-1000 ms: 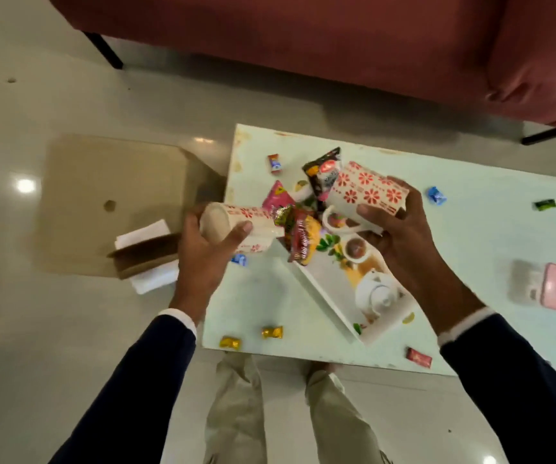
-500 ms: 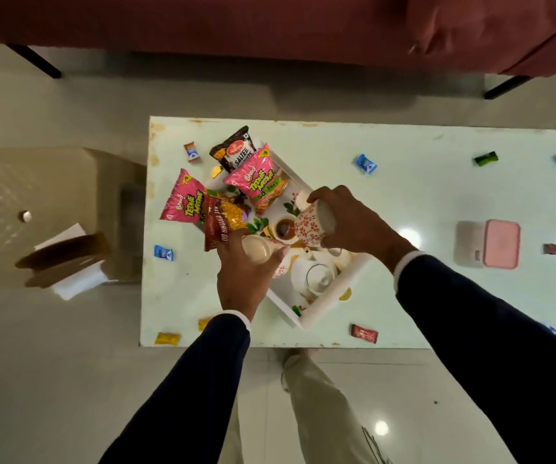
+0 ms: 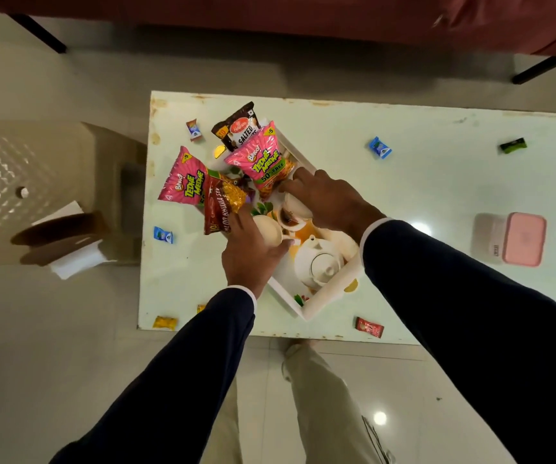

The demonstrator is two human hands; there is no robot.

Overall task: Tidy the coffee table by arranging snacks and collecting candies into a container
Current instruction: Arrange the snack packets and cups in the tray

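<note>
Your left hand (image 3: 253,254) grips cup (image 3: 267,230), your right hand (image 3: 326,199) grips second cup (image 3: 298,206), both over white tray (image 3: 331,291). Snack packets (image 3: 263,162) piled at tray's far end. Candies (image 3: 379,148) scattered across surface (image 3: 403,195); pink-lidded container (image 3: 517,238) at right.

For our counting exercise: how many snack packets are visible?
4: black packet at the tray's far end; pink packet overlapping it; second pink packet left of the tray; red packet beside the left hand. More may lie beneath.
</note>
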